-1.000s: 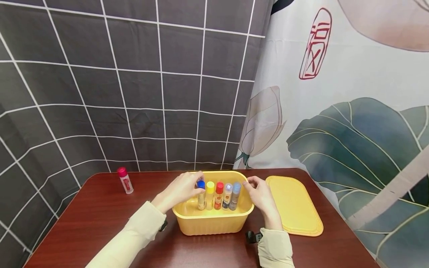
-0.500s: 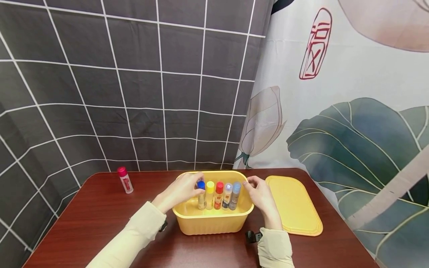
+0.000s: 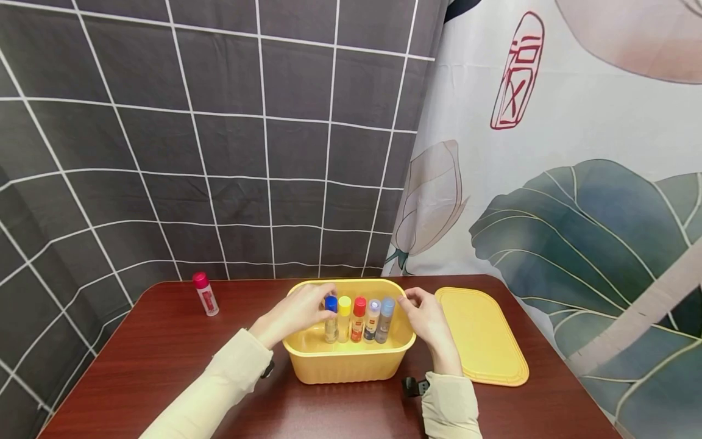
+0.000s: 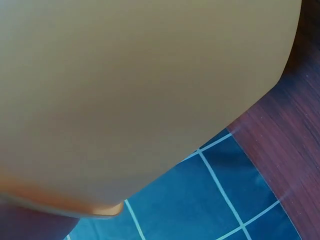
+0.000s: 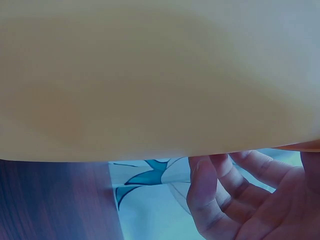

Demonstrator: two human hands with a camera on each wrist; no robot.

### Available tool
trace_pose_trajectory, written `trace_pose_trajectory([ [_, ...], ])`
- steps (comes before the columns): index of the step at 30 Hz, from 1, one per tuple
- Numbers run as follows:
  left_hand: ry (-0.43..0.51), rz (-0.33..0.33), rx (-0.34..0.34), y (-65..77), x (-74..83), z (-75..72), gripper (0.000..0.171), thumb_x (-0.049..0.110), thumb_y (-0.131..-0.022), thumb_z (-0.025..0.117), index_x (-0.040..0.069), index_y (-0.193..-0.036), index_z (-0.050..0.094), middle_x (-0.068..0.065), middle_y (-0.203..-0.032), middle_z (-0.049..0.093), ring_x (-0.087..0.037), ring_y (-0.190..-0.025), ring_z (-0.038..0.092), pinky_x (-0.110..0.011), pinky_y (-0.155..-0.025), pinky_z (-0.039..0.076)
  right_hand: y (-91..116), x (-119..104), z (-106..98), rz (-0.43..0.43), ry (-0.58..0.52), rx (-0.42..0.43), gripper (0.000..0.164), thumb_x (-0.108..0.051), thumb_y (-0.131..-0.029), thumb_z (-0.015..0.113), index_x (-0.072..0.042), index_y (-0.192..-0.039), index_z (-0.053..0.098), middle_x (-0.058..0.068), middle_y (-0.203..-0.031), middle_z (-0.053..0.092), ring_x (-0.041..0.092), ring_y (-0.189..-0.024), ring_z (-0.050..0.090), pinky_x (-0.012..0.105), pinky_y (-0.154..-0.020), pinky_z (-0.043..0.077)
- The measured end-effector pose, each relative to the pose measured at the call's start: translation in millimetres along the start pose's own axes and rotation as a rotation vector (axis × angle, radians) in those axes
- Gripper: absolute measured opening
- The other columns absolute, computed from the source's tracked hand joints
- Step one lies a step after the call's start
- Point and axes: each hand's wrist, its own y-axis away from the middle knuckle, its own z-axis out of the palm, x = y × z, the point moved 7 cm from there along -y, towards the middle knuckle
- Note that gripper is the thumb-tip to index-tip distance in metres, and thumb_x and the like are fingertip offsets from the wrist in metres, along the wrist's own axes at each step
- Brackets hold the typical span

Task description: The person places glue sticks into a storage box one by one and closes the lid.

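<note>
Yellow bin (image 3: 347, 369) on the desk (image 3: 164, 366), holding five upright capped bottles (image 3: 358, 321); left hand (image 3: 298, 309) pinches the blue-capped bottle (image 3: 331, 330), right hand (image 3: 425, 318) grips the bin's rim (image 3: 351, 354).

"Anything to read here?"

"One sign stands out: a red seal (image 3: 517, 70) on the white printed curtain (image 3: 592, 116), a slanting rounded outline with brush-like characters inside."

"What do they say?"

"I can't make them out for certain; the lower one is a box with crossed strokes."

"And the bottles?"

"The red-capped bottle (image 3: 358, 322) in the yellow tub (image 3: 351, 369) carries a red label, and the lilac-capped bottle (image 3: 370, 323) beside it has a dark one. Both are too small to read."

"The one outside the tub?"

"That pink-capped bottle (image 3: 206, 295) has pale marks on a pinkish-red label, likewise illegible."
</note>
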Motion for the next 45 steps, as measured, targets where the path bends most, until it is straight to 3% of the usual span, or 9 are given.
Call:
trace_pose_trajectory([
  [4,0.012,-0.051,-0.044,4.5,-0.7,0.7,0.048,0.02,-0.081,0.082,0.005,-0.12,0.059,-0.007,-0.106,0.067,-0.024,-0.098,0.064,-0.039,-0.089,0.052,0.3,0.6,-0.2,0.006,0.0,0.003,0.021,-0.016,-0.096,0.062,0.0,-0.108,0.065,0.011,-0.086,0.059,0.024,-0.078,0.055,0.029,-0.064,0.048],
  [9,0.013,-0.114,-0.078,14.8,1.8,-2.9,0.065,0.023,-0.082,0.08,0.002,-0.137,0.051,-0.015,-0.133,0.057,-0.031,-0.125,0.052,-0.048,-0.105,0.04,0.8,-0.3,-0.7,0.006,-0.007,0.003,0.02,-0.015,-0.096,0.062,0.0,-0.108,0.065,0.011,-0.085,0.057,0.024,-0.077,0.054,0.029,-0.063,0.047],
  [17,-0.069,-0.183,0.035,36.0,8.3,-29.8,0.064,0.037,-0.087,0.074,0.015,-0.142,0.05,-0.005,-0.139,0.054,-0.025,-0.128,0.051,-0.048,-0.102,0.042,1.2,-2.9,-1.3,-0.012,0.002,0.006,0.019,-0.014,-0.095,0.063,0.001,-0.108,0.065,0.01,-0.085,0.059,0.023,-0.077,0.055,0.029,-0.064,0.046],
  [21,-0.084,-0.193,0.067,46.1,4.6,-44.5,0.065,0.041,-0.088,0.072,0.016,-0.143,0.048,-0.005,-0.14,0.053,-0.026,-0.126,0.052,-0.05,-0.099,0.045,1.5,-1.0,-1.7,-0.009,0.004,0.007,0.02,-0.014,-0.095,0.063,0.001,-0.108,0.066,0.01,-0.086,0.06,0.023,-0.078,0.056,0.03,-0.064,0.047],
  [32,-0.159,-0.215,0.165,83.1,-35.1,-84.2,0.062,0.039,-0.09,0.07,0.011,-0.142,0.049,-0.012,-0.138,0.054,-0.031,-0.127,0.051,-0.053,-0.098,0.044,0.6,1.3,-0.2,-0.002,-0.018,0.009,0.02,-0.014,-0.095,0.063,0.001,-0.108,0.066,0.011,-0.086,0.06,0.023,-0.077,0.056,0.029,-0.064,0.048],
  [42,-0.225,-0.269,0.222,107.9,-74.0,-109.2,0.053,0.03,-0.093,0.066,0.007,-0.139,0.05,-0.018,-0.137,0.052,-0.037,-0.126,0.048,-0.06,-0.095,0.042,0.7,1.1,-0.8,-0.002,-0.02,0.011,0.019,-0.015,-0.096,0.063,0.0,-0.107,0.066,0.01,-0.085,0.059,0.024,-0.077,0.055,0.029,-0.063,0.048],
  [45,-0.237,-0.289,0.244,115.3,-87.0,-114.7,0.051,0.026,-0.094,0.065,0.005,-0.138,0.05,-0.019,-0.133,0.054,-0.036,-0.113,0.057,-0.059,-0.09,0.045,1.1,0.8,-0.1,-0.004,-0.021,0.005,0.019,-0.015,-0.096,0.063,0.0,-0.107,0.065,0.01,-0.085,0.06,0.024,-0.077,0.056,0.029,-0.063,0.048],
])
